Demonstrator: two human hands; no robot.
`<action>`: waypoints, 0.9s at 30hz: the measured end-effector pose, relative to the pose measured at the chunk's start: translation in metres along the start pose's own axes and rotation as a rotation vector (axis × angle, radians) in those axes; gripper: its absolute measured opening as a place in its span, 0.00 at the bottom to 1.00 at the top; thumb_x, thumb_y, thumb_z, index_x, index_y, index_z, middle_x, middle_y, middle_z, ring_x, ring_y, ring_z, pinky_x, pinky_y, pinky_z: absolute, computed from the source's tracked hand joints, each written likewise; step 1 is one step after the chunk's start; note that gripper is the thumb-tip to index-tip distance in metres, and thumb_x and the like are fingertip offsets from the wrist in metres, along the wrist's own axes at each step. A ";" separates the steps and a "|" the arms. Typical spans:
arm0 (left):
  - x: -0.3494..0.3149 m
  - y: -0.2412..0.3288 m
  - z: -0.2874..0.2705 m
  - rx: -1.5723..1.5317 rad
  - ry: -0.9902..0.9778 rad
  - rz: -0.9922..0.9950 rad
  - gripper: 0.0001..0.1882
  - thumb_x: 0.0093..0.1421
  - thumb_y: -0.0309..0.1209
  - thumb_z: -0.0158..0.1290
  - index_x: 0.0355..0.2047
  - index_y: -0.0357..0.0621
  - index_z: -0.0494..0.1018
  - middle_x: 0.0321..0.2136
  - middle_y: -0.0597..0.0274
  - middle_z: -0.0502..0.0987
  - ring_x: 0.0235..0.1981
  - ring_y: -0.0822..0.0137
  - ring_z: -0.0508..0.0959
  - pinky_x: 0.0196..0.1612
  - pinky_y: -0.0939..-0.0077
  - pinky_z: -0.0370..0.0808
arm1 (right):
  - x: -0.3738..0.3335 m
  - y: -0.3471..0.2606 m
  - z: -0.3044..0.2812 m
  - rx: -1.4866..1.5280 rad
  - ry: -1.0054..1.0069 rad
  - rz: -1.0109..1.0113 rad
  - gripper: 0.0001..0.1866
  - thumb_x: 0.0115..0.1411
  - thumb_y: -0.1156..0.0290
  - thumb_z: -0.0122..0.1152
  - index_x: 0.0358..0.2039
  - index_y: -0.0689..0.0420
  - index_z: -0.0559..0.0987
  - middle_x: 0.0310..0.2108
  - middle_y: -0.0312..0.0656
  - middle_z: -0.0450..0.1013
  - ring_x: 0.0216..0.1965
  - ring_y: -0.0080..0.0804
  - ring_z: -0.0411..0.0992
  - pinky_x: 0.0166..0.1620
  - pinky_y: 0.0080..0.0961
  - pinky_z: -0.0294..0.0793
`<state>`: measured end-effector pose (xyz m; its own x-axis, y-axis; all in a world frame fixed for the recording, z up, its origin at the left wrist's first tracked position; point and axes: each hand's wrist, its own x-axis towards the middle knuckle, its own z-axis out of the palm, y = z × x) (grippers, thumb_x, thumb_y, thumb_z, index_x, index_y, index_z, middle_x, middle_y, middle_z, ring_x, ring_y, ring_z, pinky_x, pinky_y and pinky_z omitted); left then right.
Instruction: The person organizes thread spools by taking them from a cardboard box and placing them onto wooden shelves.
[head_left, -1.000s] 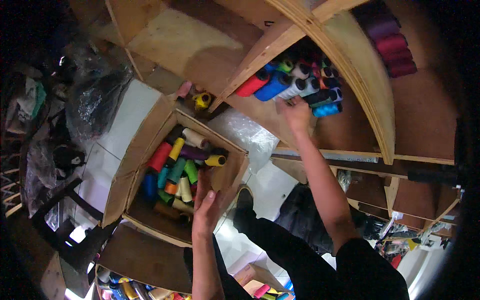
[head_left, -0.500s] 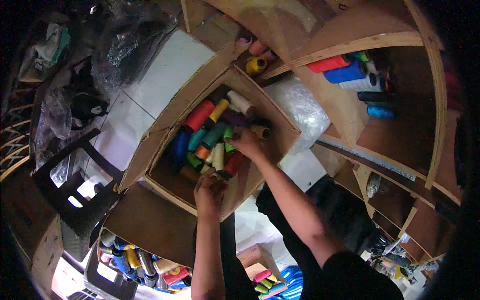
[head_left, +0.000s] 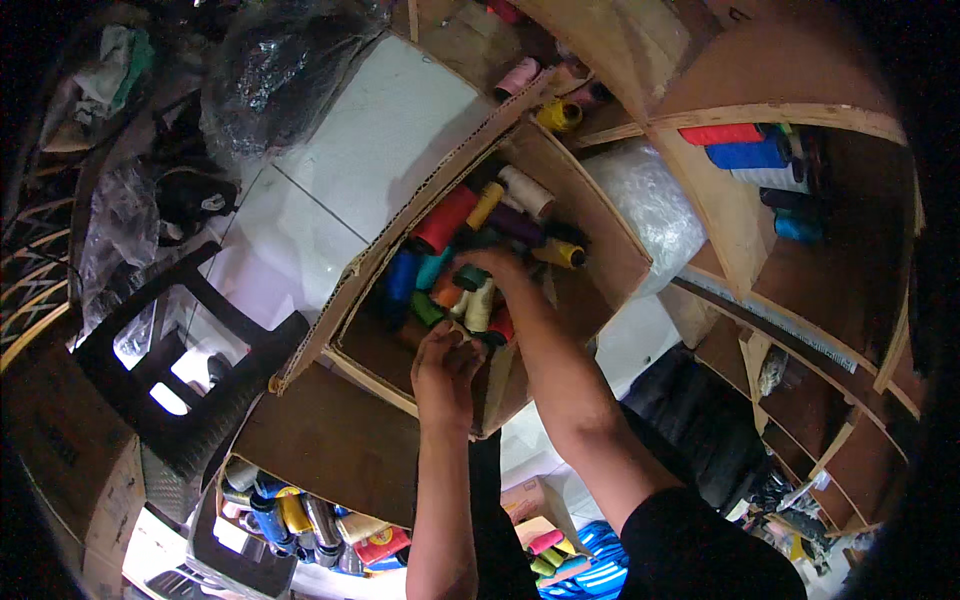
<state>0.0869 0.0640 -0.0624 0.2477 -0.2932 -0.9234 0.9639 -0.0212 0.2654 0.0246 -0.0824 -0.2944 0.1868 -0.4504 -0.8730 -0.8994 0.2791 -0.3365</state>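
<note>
Inside carton, spools partly behind hands, grip unclear

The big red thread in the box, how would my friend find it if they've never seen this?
Find the open cardboard box in the middle. Inside, along its upper-left edge, just left of a slim yellow spool, lies the big red spool. It's the only red one by that edge, and fatter than the yellow.

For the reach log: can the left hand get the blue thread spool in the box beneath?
Probably yes: the blue spool lies uncovered, only a green spool between it and the left hand.
</note>
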 end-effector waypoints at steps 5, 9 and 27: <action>0.003 -0.005 0.011 0.011 -0.041 -0.040 0.19 0.56 0.32 0.45 0.48 0.39 0.65 0.35 0.61 0.68 0.35 0.64 0.73 0.40 0.67 0.69 | 0.012 0.029 -0.015 -0.040 0.046 0.050 0.37 0.34 0.45 0.69 0.43 0.56 0.77 0.42 0.41 0.72 0.46 0.27 0.67 0.49 0.25 0.65; 0.005 0.006 -0.008 0.019 -0.024 -0.006 0.20 0.56 0.33 0.46 0.49 0.39 0.64 0.40 0.59 0.68 0.35 0.64 0.73 0.41 0.67 0.70 | -0.029 -0.015 -0.023 0.366 -0.432 0.061 0.33 0.33 0.49 0.70 0.39 0.57 0.78 0.37 0.39 0.74 0.41 0.26 0.70 0.44 0.27 0.69; 0.007 -0.008 0.001 0.154 -0.038 -0.010 0.31 0.52 0.35 0.55 0.54 0.43 0.59 0.42 0.58 0.68 0.42 0.64 0.72 0.42 0.69 0.70 | -0.181 0.006 -0.085 0.222 -0.426 -0.347 0.32 0.37 0.60 0.70 0.46 0.50 0.73 0.45 0.40 0.70 0.46 0.30 0.67 0.51 0.27 0.64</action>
<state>0.0807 0.0612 -0.0711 0.2318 -0.3277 -0.9159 0.9391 -0.1701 0.2985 -0.0480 -0.0714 -0.1079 0.6390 -0.1797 -0.7479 -0.6616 0.3675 -0.6536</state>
